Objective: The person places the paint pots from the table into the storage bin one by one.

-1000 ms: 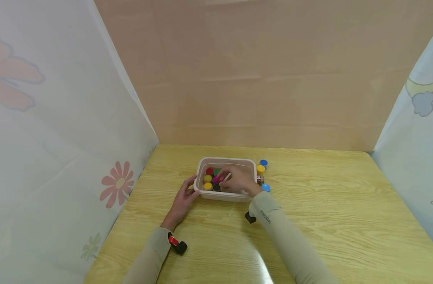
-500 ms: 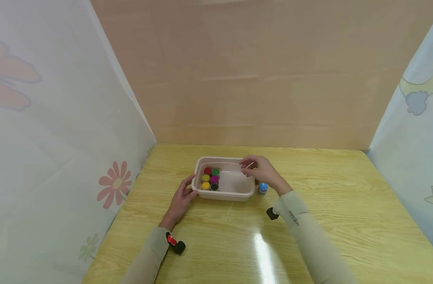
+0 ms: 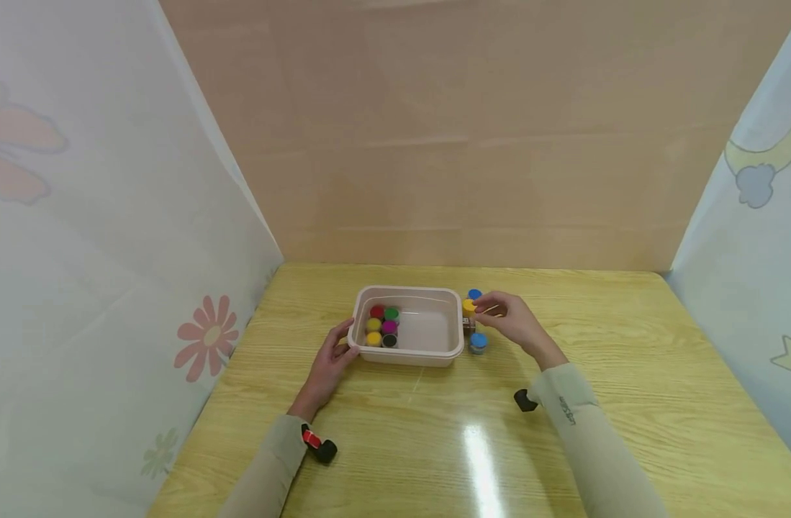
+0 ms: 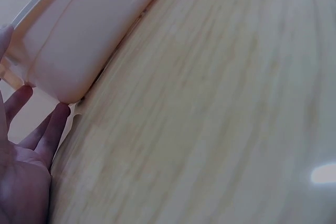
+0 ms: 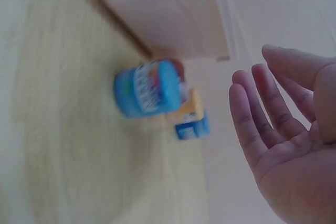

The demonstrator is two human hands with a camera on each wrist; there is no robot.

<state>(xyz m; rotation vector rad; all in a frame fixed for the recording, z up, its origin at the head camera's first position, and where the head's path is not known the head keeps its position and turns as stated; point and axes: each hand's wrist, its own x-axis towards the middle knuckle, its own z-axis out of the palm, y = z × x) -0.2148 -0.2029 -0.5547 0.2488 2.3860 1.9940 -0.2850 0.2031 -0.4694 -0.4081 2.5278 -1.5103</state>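
My left hand (image 3: 325, 368) touches the left end of a pale pink plastic tub (image 3: 408, 354), its fingers lightly bent against the outer wall in the left wrist view. Inside the tub's left part stand small paint jars with red (image 3: 377, 312), green (image 3: 391, 314), dark yellow (image 3: 374, 325), purple (image 3: 389, 327), yellow (image 3: 373, 338) and black (image 3: 389, 340) lids. Beyond the tub's right end my right hand (image 3: 517, 322) hovers with nothing in it, fingers loosely bent. Closest to its fingertips is a yellow-lidded jar (image 3: 469, 307).
Along the tub's right side are a blue-lidded jar (image 3: 475, 294), a brown jar (image 3: 469, 326) apparently on its side, and a light blue jar (image 5: 147, 88) nearer the front. Wood-grain table (image 3: 395, 446) surrounds them, with a brown screen (image 3: 395, 144) behind.
My right hand has left the purple-lidded jar inside the tub and moved right, past the tub's rim to the jars outside. The left hand stays at the tub's left end.
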